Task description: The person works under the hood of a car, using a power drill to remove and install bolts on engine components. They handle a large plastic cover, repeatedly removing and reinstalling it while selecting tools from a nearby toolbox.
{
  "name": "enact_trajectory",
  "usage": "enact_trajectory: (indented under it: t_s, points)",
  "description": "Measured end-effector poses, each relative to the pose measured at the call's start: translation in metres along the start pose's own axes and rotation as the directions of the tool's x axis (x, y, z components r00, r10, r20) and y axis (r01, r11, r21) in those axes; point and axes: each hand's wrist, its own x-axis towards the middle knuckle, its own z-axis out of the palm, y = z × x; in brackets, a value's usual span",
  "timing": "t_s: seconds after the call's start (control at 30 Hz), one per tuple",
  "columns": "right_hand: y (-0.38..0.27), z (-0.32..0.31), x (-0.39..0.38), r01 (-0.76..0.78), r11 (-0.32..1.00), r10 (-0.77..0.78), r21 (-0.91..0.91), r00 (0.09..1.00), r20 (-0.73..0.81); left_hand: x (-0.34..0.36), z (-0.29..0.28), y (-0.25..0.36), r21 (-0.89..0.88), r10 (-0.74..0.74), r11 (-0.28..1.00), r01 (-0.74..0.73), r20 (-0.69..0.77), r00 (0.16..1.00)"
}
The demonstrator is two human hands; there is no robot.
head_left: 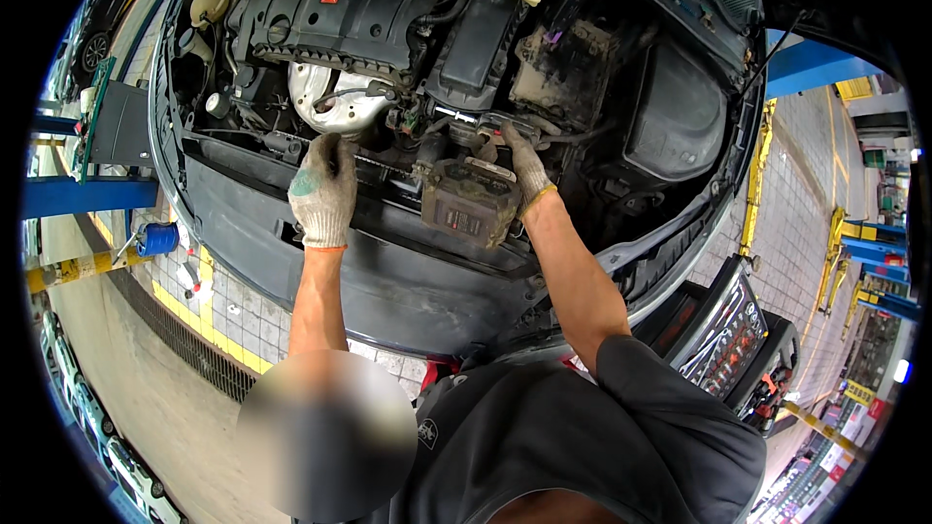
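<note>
My right hand [525, 167], in a pale knit work glove, is wrapped round a dusty cordless impact wrench [472, 204] above the front of the engine bay. Its bulky dark battery faces me, and the head lies beside hoses below the black air box [479, 49]; a bright strip shows there. What the tip touches is hidden. In a matching glove with a green patch, my left hand [323, 191] curls its fingers at the front crossmember, just below the silver heat shield [335, 102]. Anything between those fingers is out of sight.
A black engine cover [340, 15] spans the bay's left. A dirty battery [563, 73] and a dark plastic box [677, 112] fill the right. The bumper edge [417, 281] runs before me. An open toolbox [723, 340] stands right; a blue reel [157, 239] lies left.
</note>
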Motion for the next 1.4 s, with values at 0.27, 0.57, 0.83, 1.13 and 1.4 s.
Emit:
enact_trajectory:
  t_s: [0.27, 0.57, 0.83, 1.13, 1.4]
  points:
    - [0.009, 0.006, -0.012, 0.001, 1.000, -0.001, -0.008, 1.000, 0.006, -0.002, 0.001, -0.007, 0.029, 0.045, 0.999, -0.045, -0.021, 0.999]
    - [-0.004, -0.023, -0.013, 0.039, 0.996, -0.046, 0.076, 0.995, 0.093, -0.003, 0.006, -0.014, 0.026, 0.052, 0.998, -0.052, -0.020, 0.998]
    - [-0.043, -0.083, -0.106, 0.109, 0.985, -0.130, 0.132, 0.978, 0.164, 0.006, 0.021, -0.019, 0.031, 0.163, 0.986, -0.161, -0.053, 0.985]
    - [-0.007, -0.166, -0.318, 0.522, 0.850, -0.520, -0.072, 0.853, 0.046, 0.021, 0.020, -0.050, -0.351, 0.017, 0.935, -0.046, -0.086, 0.996]
    - [0.095, -0.258, -0.430, 0.658, 0.701, -0.713, -0.275, 0.657, -0.245, -0.100, 0.007, 0.126, -0.747, 0.207, 0.167, 0.644, 0.665, 0.718]
